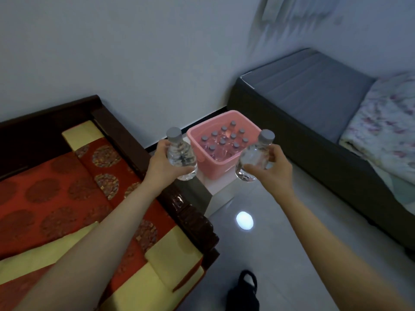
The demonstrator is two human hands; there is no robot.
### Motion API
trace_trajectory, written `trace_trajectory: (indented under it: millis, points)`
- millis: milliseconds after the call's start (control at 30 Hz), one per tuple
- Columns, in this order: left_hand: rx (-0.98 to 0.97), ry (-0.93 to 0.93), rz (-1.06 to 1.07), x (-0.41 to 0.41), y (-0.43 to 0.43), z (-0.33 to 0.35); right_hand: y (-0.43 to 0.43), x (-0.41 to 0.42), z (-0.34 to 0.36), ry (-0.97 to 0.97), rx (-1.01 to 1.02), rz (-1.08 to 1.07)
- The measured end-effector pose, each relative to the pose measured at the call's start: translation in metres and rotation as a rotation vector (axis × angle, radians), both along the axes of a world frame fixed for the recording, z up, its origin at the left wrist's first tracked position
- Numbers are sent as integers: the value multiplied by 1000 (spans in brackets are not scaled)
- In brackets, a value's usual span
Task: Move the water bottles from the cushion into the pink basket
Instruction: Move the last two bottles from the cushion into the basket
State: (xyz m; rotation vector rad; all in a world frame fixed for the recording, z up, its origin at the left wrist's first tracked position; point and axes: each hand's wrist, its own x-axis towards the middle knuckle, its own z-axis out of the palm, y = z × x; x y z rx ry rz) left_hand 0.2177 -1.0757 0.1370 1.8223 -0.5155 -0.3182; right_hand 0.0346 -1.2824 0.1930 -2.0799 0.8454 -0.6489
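Left grip point(161, 163) is wrapping round the left bottle point(181, 153) just left of the pink basket point(215, 168). Right grip point(272, 167) is curling round the right bottle point(253, 158) just right of it. Both are looking full, so probably weighty, with slick, slightly squashy plastic, and mid-body holds are suiting them. The stored bottles point(222, 142) are crowding the basket, so each new one is needing a gap.

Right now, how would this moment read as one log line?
left hand: grips left bottle | right hand: grips right bottle | pink basket: holds upright bottles | step: neither held bottle in basket yet
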Motion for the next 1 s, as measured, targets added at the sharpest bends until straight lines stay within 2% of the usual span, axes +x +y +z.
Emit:
trace_trajectory:
  millis: [233,533,867,1000]
  points:
    - [17,47,64,14,-101,-15,-123,43,-21,4,42,138]
    - [14,142,344,27,-216,-52,-255,121,-55,86,80,430]
    - [122,176,400,46,-260,-74,-289,186,-119,224,190,657]
    - [223,223,380,58,-269,-86,-290,209,-154,358,206,740]
